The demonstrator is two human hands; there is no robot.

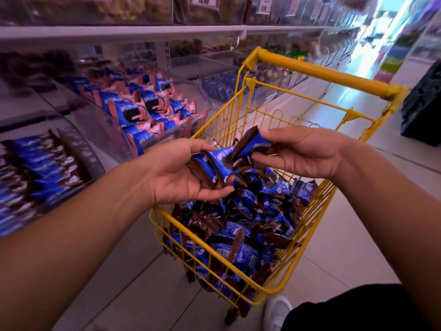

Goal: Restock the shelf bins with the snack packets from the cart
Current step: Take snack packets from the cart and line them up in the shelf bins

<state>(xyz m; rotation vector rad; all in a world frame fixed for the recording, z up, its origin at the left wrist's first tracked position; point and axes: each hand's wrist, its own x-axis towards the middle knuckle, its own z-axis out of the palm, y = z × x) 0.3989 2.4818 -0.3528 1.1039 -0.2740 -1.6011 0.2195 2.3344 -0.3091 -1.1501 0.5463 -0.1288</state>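
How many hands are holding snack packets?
2. The left hand holds blue-and-brown packets above the yellow cart; the right hand pinches one packet just beside it.

The light here is dim and a bit purple. The brightest spot is far down the aisle [372,44], top right, where white glare washes out the floor. The shelf bins [71,96] on my left look smeared and blurry, and so does the yellow cart handle [327,75]. My 2 hands and the packets in the cart [241,237] look sharper. The edges bend outward, so my arms look very wide. Soft shadows lie under the cart.
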